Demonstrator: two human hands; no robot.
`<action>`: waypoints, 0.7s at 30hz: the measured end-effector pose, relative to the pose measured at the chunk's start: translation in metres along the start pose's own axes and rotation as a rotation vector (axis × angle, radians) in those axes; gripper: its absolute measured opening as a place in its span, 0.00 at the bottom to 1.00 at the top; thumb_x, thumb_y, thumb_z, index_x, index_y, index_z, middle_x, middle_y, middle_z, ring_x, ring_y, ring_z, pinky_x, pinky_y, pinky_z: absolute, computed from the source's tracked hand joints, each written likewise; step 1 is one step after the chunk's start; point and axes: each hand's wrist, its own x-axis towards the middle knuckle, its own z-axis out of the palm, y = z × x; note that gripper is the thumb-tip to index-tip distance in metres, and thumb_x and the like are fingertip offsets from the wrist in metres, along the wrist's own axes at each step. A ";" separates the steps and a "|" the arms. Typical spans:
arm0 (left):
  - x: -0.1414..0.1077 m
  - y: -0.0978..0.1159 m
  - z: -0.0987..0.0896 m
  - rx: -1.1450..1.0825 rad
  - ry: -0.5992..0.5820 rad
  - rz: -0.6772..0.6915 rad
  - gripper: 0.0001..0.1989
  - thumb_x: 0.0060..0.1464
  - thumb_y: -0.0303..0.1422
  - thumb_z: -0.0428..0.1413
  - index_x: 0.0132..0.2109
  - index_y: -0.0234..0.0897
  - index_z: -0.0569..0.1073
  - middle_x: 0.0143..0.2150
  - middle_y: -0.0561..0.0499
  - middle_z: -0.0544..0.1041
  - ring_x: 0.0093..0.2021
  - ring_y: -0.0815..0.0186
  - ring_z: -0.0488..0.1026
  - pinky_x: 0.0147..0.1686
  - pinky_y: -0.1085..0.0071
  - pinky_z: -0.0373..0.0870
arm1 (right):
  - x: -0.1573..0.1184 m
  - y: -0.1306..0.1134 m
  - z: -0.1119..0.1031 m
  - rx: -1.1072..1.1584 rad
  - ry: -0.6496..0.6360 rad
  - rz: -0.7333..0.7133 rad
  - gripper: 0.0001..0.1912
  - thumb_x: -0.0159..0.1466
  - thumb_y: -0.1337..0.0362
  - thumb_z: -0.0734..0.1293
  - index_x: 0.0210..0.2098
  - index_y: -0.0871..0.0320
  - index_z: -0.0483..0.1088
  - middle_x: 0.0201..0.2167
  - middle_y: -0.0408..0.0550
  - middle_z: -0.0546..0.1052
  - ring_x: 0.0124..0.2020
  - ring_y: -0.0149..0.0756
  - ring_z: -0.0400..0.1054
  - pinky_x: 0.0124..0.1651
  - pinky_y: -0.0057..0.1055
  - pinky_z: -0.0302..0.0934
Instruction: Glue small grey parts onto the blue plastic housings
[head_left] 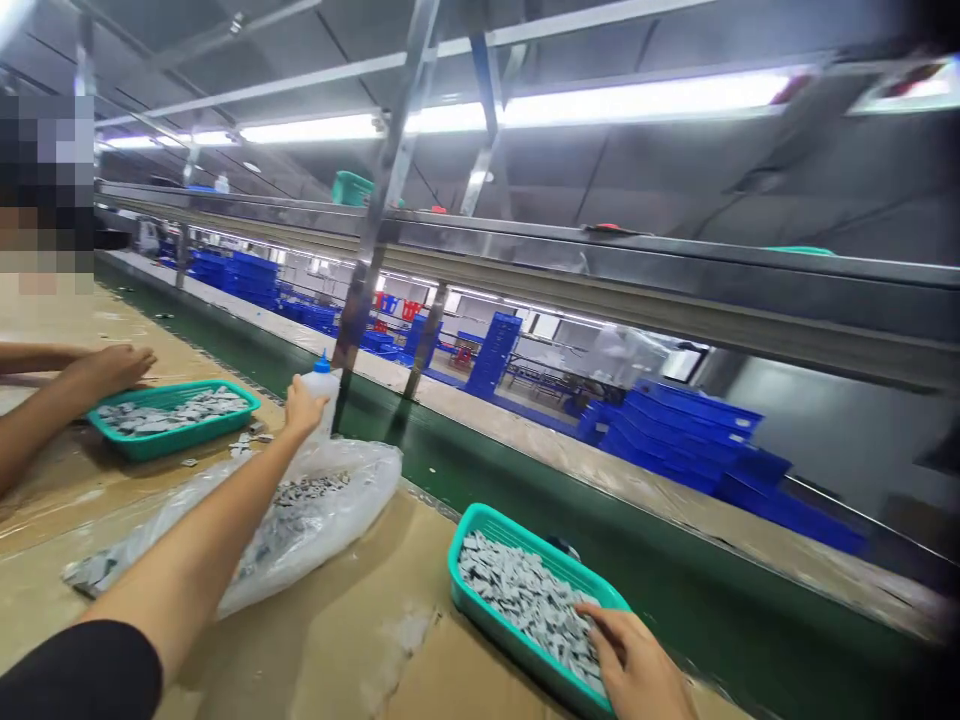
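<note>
Work looked mid-way, judging by how things lay: the near green basket was well filled with small grey-white pieces, and more sat outside it. The right hand was at that basket's end, reaching over the rim, fingers bent and fingertips at the pieces; couldn't tell whether they were apart or pinched on one. The left arm, in a black sleeve, stretched out across the clear plastic bag, which lay open on the cardboard-covered table with a batch of similar bagged pieces inside, so that lot looked not yet dealt with. Past the bag's mouth, the left hand was clamped around a white squeeze bottle with a blue cap, held upright or nearly so. Some loose pieces lay on the table between the bag and the far green basket, which was only partly filled. A co-worker's hands were right by that basket's rim; their grip was unclear. Whether either basket's contents were finished couldn't be told. Beyond ran a green belt, then stacked blue crates.
</note>
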 end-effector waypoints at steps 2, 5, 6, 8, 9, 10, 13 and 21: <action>-0.006 0.006 -0.003 0.020 0.016 0.047 0.31 0.48 0.30 0.53 0.57 0.32 0.50 0.55 0.38 0.57 0.54 0.52 0.57 0.49 0.54 0.59 | -0.004 -0.009 -0.003 0.086 0.019 0.062 0.11 0.46 0.62 0.60 0.22 0.56 0.73 0.27 0.52 0.73 0.27 0.43 0.68 0.33 0.37 0.63; -0.023 0.023 -0.008 0.049 0.113 0.092 0.37 0.44 0.24 0.52 0.59 0.28 0.43 0.59 0.30 0.44 0.57 0.39 0.46 0.49 0.44 0.51 | -0.009 -0.013 -0.004 0.156 0.029 0.101 0.10 0.47 0.64 0.60 0.21 0.57 0.73 0.28 0.52 0.73 0.29 0.41 0.68 0.34 0.36 0.62; -0.030 0.032 -0.009 0.057 0.147 0.123 0.38 0.44 0.23 0.50 0.60 0.27 0.41 0.60 0.29 0.40 0.58 0.37 0.42 0.49 0.41 0.46 | -0.011 -0.012 -0.004 0.183 0.026 0.110 0.10 0.47 0.65 0.60 0.21 0.57 0.73 0.29 0.52 0.73 0.30 0.41 0.68 0.34 0.36 0.62; -0.045 0.050 -0.008 0.070 0.150 0.254 0.35 0.46 0.21 0.47 0.60 0.28 0.40 0.60 0.31 0.38 0.59 0.40 0.37 0.52 0.43 0.39 | -0.013 -0.010 -0.003 0.245 0.008 0.126 0.08 0.48 0.66 0.62 0.22 0.58 0.74 0.28 0.51 0.73 0.29 0.41 0.68 0.34 0.36 0.62; -0.052 0.060 -0.006 0.074 0.105 0.353 0.33 0.47 0.21 0.45 0.60 0.30 0.43 0.61 0.34 0.40 0.60 0.44 0.39 0.54 0.46 0.38 | -0.014 -0.008 -0.003 0.278 -0.003 0.135 0.07 0.48 0.67 0.63 0.23 0.59 0.74 0.28 0.51 0.74 0.29 0.40 0.68 0.34 0.36 0.62; -0.059 0.069 -0.001 0.078 0.032 0.463 0.31 0.48 0.21 0.45 0.60 0.34 0.47 0.61 0.39 0.44 0.60 0.49 0.41 0.55 0.51 0.39 | -0.014 -0.006 -0.003 0.311 -0.014 0.149 0.07 0.48 0.68 0.63 0.23 0.59 0.74 0.28 0.50 0.74 0.29 0.39 0.68 0.34 0.35 0.62; -0.082 0.094 0.026 0.078 -0.273 0.747 0.27 0.48 0.19 0.44 0.55 0.43 0.58 0.56 0.46 0.58 0.57 0.55 0.52 0.55 0.57 0.47 | -0.016 -0.001 -0.003 0.409 -0.023 0.211 0.05 0.51 0.72 0.64 0.27 0.62 0.72 0.26 0.47 0.74 0.28 0.35 0.68 0.34 0.33 0.63; -0.181 0.153 0.119 -0.013 -0.882 0.970 0.14 0.53 0.34 0.48 0.47 0.33 0.65 0.45 0.47 0.68 0.44 0.62 0.66 0.44 0.59 0.64 | -0.019 0.007 -0.003 0.566 -0.019 0.271 0.02 0.57 0.72 0.64 0.28 0.65 0.68 0.27 0.41 0.72 0.30 0.29 0.68 0.38 0.33 0.64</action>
